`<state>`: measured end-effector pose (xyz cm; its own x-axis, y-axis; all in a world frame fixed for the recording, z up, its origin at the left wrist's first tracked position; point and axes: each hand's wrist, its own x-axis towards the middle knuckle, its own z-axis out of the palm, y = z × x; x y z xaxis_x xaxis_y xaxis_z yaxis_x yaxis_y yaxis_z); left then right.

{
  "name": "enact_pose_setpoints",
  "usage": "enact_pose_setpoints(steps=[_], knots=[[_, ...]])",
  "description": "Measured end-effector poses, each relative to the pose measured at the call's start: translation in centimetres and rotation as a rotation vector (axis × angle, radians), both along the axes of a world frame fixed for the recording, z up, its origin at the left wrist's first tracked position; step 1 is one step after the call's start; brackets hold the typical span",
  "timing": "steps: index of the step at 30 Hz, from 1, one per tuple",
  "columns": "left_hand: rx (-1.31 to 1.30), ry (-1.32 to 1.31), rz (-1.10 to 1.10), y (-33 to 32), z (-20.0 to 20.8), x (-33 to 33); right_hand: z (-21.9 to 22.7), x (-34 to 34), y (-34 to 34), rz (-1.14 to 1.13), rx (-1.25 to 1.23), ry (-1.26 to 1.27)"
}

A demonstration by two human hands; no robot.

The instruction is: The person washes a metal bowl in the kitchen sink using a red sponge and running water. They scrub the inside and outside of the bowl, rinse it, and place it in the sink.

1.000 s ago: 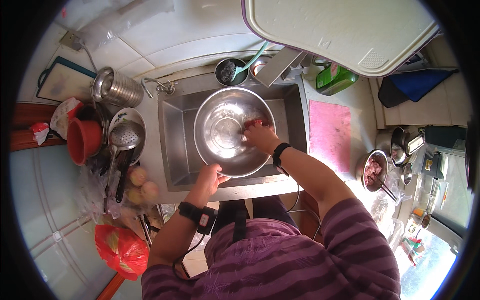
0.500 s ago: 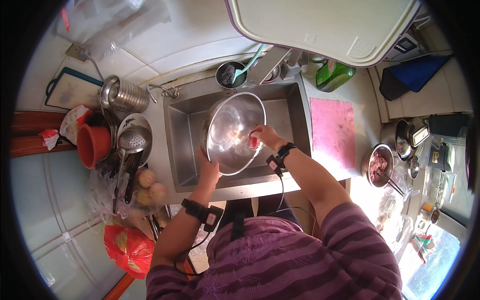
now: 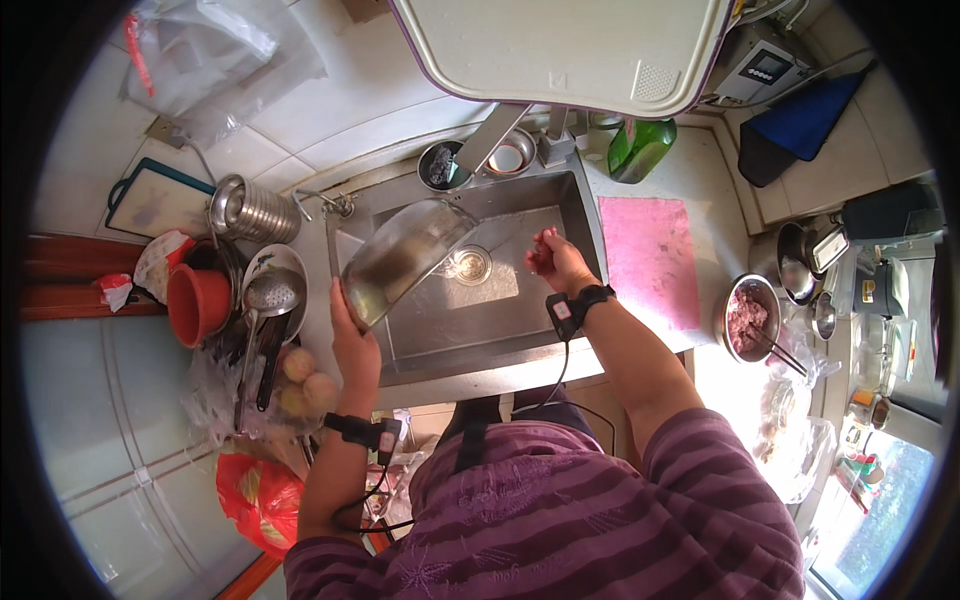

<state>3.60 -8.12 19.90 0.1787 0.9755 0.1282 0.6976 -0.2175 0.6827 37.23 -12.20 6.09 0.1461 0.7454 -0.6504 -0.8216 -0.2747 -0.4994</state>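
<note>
From my place in the room, I saw that the left forearm (image 3: 336, 485) went almost straight forward, and the left hand (image 3: 355, 345) was raised, with its fingers (image 3: 339, 298) pointing ahead in a gripping pose. The right forearm (image 3: 640, 350) slanted inward, toward the body's middle line. The right hand (image 3: 562, 266), well apart from the other one, had its fingers curled, but I could not tell how tightly they were closed.

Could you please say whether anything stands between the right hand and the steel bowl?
Nothing visible does: between the right hand and the steel bowl, in the left hand, only the sink and its drain show below.
</note>
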Motion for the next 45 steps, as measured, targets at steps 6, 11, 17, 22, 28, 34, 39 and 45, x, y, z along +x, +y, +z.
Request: enact_pose_setpoints(steps=[6,11,17,22,28,34,39,45], knots=[[0.060,-0.035,0.000,-0.7,2.4,-2.0,0.6,1.1,0.4,0.164,-0.085,-0.287],[0.091,-0.077,0.007,-1.5,2.9,-2.5,-1.3,-0.5,1.8,0.107,-0.200,-0.736],[0.079,-0.014,0.043,-2.3,3.1,-3.3,-0.9,-2.4,1.9,0.208,-0.182,-1.169],[0.071,-0.041,0.052,-2.6,2.2,-4.1,-0.9,-1.0,1.0,0.347,-0.140,-0.280],[0.073,-0.023,0.041,-2.7,1.5,-4.5,1.1,0.2,-0.9,0.283,0.008,-0.198],[0.039,-0.054,0.031,-2.8,1.6,-3.9,2.8,0.9,-1.0,0.311,0.041,-0.492],[0.042,-0.064,0.014,-2.3,1.5,-4.0,5.5,1.6,-0.7,0.267,-0.054,-0.253],[0.056,-0.078,0.017,-1.7,1.3,-3.9,3.8,1.8,-0.7,0.221,0.104,-0.323]])
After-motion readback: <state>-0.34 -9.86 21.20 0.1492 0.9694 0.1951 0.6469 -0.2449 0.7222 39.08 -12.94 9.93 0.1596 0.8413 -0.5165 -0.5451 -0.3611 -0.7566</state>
